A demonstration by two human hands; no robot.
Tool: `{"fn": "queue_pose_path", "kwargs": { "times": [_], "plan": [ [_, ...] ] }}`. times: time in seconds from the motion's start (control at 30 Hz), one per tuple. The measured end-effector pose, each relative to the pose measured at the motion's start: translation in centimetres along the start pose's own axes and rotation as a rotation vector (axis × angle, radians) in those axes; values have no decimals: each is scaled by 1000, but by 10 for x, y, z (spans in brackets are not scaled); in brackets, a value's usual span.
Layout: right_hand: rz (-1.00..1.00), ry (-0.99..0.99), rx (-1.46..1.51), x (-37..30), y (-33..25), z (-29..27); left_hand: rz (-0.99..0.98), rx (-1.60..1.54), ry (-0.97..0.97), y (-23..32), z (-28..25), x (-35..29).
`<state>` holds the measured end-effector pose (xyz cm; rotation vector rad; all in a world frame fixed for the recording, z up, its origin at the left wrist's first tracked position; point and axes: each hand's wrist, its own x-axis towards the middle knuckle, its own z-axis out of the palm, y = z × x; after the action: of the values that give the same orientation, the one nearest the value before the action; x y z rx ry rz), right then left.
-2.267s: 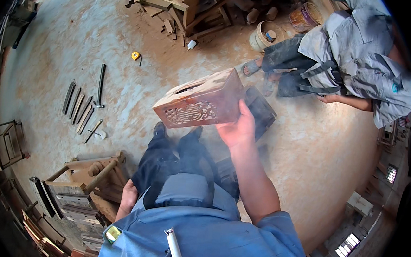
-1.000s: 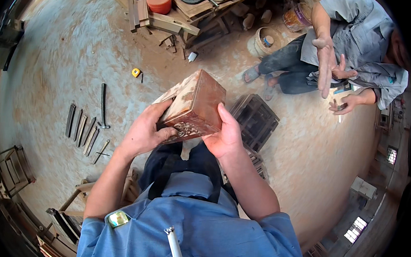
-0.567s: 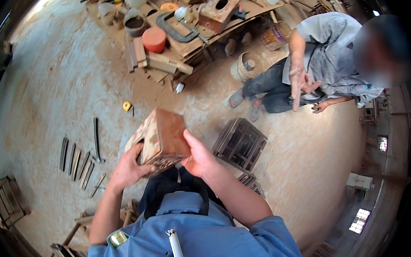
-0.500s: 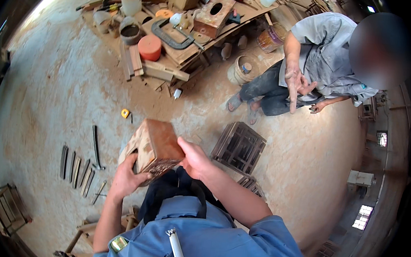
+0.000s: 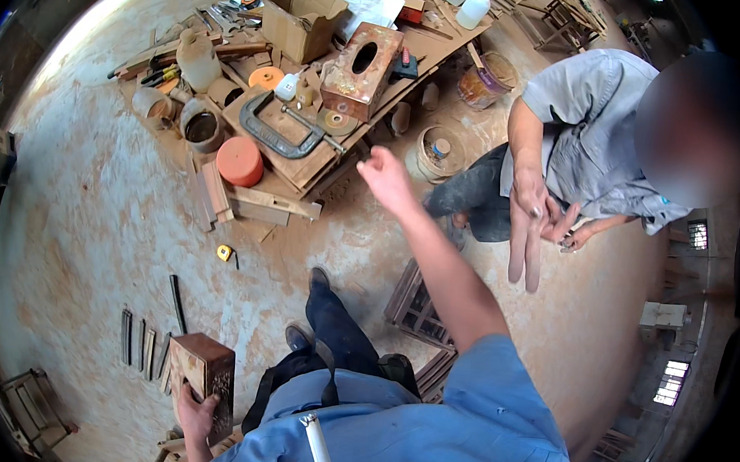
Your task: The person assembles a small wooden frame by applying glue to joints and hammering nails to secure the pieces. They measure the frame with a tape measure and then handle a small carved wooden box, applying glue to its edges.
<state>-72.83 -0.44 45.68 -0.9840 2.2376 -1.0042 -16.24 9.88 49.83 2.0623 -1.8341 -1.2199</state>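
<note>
A reddish-brown wooden tissue box [image 5: 218, 368] hangs low on the left, held in my left hand [image 5: 196, 413], whose fingers reach into the hole in its face and grip its edge. My right arm stretches out toward the workbench. At its end, my right hand [image 5: 384, 178] is closed, with nothing visible in it, just short of the bench's near edge. A similar tissue box [image 5: 344, 86] with an oval hole stands on the workbench [image 5: 283, 170]. Near it lie a large C-clamp [image 5: 260, 135] and an abrasive disc [image 5: 333, 122].
Facing me at right, a co-worker holds out a hand [image 5: 528, 213] with fingers extended. Dark wooden frames [image 5: 417, 300] stand by my legs. On the floor lie a yellow tape measure [image 5: 225, 253] and several wood strips [image 5: 142, 343]. Buckets [image 5: 486, 79] stand beside the bench.
My right hand has let go of the tissue box and swung out toward the bench. The left hand has lowered the box to the left. The co-worker's extended hand has dropped lower.
</note>
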Motion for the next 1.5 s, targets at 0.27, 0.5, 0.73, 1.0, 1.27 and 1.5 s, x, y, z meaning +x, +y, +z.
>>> {"fn": "queue_pose_path", "kwargs": {
  "times": [0.27, 0.5, 0.73, 1.0, 1.27, 1.5],
  "plan": [
    [-404, 8, -768, 148, -49, -24, -246, -3, 11, -6, 26, -2],
    [-436, -173, -993, 202, -45, -11, -408, -140, -1, 3, 46, -17],
    [-508, -303, -1205, 225, -67, 12, -468, -202, 10, -46, 73, -50],
    [-807, -171, -1062, 205, -52, -11, -607, -40, -48, -27, 53, -56],
    [-812, 53, -910, 136, -123, -35, -715, -93, -34, -55, 69, -68],
    [-760, -43, -473, 39, -256, -18, -787, -185, -16, -107, 65, -75]
  ]
}}
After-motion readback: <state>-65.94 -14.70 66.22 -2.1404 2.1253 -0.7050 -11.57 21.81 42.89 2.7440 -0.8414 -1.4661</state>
